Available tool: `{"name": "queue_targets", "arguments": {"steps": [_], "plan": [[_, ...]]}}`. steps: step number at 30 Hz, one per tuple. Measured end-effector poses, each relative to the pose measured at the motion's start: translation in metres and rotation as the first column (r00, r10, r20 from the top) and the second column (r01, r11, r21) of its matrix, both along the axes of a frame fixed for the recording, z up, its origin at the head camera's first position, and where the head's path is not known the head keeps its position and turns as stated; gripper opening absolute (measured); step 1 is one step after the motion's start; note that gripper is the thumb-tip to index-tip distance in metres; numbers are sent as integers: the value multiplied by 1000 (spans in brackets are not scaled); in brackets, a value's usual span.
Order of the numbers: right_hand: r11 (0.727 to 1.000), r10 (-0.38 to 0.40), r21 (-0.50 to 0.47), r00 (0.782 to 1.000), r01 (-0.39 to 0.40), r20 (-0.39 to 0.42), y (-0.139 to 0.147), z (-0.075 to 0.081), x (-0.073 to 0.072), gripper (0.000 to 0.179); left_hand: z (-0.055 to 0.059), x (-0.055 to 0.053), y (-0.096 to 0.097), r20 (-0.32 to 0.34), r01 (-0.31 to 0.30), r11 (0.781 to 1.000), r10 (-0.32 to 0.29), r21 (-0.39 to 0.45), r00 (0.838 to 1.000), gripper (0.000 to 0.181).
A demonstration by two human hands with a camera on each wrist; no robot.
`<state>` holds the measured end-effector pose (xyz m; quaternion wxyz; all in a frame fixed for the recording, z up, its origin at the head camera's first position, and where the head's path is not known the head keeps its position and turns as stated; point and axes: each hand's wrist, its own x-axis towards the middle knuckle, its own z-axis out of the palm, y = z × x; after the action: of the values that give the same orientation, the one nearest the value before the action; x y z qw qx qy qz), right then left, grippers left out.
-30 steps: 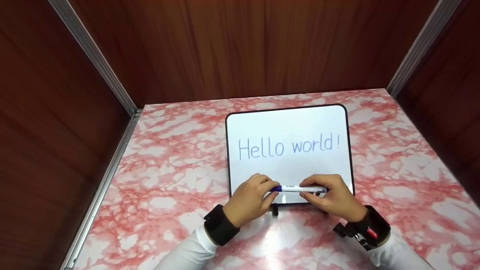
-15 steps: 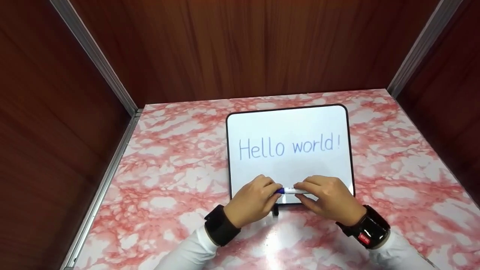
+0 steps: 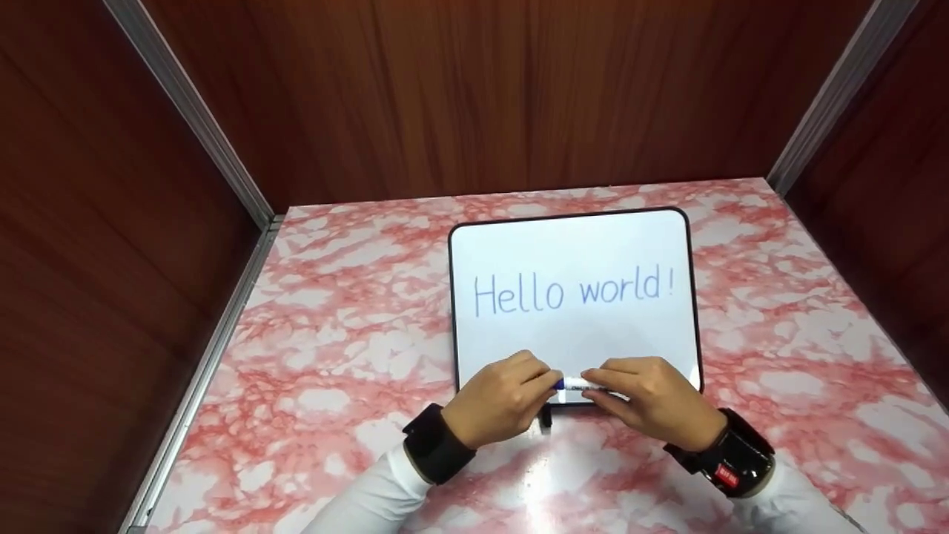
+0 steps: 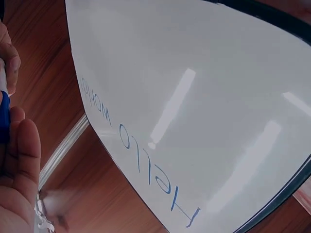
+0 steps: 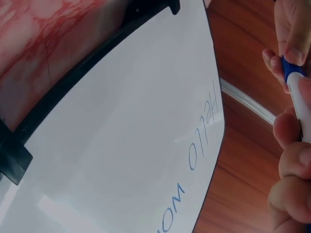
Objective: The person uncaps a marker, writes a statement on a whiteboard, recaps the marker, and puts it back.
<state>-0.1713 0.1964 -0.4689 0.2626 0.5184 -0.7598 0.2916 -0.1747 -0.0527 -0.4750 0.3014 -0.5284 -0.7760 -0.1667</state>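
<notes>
A white marker with a blue cap is held level between both hands, in front of the lower part of a whiteboard. The left hand pinches the blue cap. My right hand grips the white barrel, its fingers hiding much of it. Only a short stretch of marker shows between the hands in the head view, and the cap appears to be on the barrel. "Hello world!" stands in blue handwriting across the board, above the hands.
The black-framed board is propped on the red-and-white marbled table, with a small black foot at its lower edge. Brown wood-look panels with metal edge strips enclose the back and sides.
The right hand has shifted left along the marker toward the left hand, covering more of the barrel. Both hands and the marker now sit slightly lower. The board has stayed put.
</notes>
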Motion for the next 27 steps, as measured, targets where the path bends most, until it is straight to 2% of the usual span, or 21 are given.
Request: {"name": "queue_targets", "arguments": {"steps": [5, 13, 18, 22, 27], "plan": [[1000, 30, -9, 998, -30, 47, 1, 2, 2, 21, -3, -1, 0, -35, 47, 999, -46, 16, 998, 16], [997, 69, -44, 992, -65, 105, 2, 2, 4, 24, -4, 0, 0, -33, 88, 993, -85, 75, 996, 18], [998, 64, -38, 990, -59, 127, 2, 2, 4, 25, -6, -1, 1, -40, 74, 995, -71, 64, 997, 19], [999, 37, -28, 984, -32, 177, 2, 2, 6, 25, -6, 0, 1, -41, 55, 997, -53, 52, 998, 19], [1000, -18, 6, 974, 17, 224, 2, 3, 9, 22, -5, 1, 1, 12, 40, 998, -41, 56, 999, 19]]}}
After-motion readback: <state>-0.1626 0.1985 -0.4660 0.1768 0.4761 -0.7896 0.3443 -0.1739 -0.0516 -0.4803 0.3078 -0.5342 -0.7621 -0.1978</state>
